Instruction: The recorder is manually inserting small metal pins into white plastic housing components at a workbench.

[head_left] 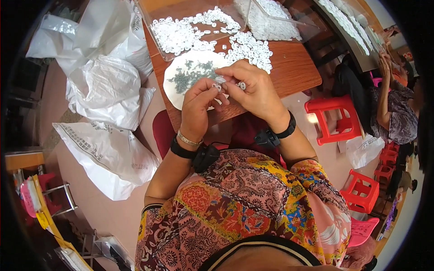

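My left hand pinches a small white plastic piece with a hole in it, above the near edge of the table. My right hand meets it from the other side, its thumb and fingertips closed round small white pieces; another white piece shows at its fingers. Exactly how the pieces fit together is too small to make out. Just beyond my left hand lies a pale round plate with many tiny grey parts scattered on it. A pile of loose white plastic pieces lies beyond my right hand.
A clear tray of white pieces and another heap stand at the table's far side. White sacks crowd the floor at left. Red stools stand at right, near another person at a further table.
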Tool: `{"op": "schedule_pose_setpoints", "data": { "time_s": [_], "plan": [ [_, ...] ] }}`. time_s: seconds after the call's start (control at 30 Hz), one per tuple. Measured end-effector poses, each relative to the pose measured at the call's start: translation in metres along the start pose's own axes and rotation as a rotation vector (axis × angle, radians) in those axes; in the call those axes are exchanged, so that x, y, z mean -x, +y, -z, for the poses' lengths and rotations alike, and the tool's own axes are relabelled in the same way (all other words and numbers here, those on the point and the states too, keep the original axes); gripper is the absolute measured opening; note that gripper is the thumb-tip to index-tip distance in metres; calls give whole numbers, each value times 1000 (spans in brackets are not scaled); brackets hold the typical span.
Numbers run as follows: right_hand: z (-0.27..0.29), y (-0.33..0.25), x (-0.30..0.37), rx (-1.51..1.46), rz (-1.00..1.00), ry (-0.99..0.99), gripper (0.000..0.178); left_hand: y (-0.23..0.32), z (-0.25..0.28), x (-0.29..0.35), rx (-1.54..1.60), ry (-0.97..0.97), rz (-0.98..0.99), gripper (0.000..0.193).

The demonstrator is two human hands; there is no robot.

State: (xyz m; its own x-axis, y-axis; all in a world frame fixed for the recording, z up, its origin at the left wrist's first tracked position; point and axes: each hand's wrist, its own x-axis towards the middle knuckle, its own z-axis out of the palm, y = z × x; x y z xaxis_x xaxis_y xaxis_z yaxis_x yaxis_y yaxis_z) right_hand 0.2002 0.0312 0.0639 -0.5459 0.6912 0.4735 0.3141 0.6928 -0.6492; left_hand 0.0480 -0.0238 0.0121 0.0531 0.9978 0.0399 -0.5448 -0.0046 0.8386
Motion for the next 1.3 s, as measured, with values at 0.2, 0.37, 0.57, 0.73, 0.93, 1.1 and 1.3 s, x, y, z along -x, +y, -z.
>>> {"op": "schedule_pose_setpoints", "data": {
  "time_s": [0.2,0.37,0.57,0.73,0.93,1.1,1.3],
  "plan": [
    [-2,-2,0,114,49,17,23,0,2,1,-18,31,7,15],
    [-2,-3,1,132,45,4,23,-3,5,0,-18,2,-17,15],
    [-4,-2,1,142,56,-23,25,-4,6,0,-51,-20,-37,16],
    [-2,3,1,93,-28,-109,23,-4,4,0,-77,0,-35,16],
    [-21,20,0,-746,-382,45,8,-2,2,1,-51,19,-49,16],
    [-22,26,7,-641,-412,8,8,-3,5,0,-67,53,-72,16],
    [-14,28,2,-786,-467,54,11,-7,2,1,-163,159,-9,13]
  ]
}}
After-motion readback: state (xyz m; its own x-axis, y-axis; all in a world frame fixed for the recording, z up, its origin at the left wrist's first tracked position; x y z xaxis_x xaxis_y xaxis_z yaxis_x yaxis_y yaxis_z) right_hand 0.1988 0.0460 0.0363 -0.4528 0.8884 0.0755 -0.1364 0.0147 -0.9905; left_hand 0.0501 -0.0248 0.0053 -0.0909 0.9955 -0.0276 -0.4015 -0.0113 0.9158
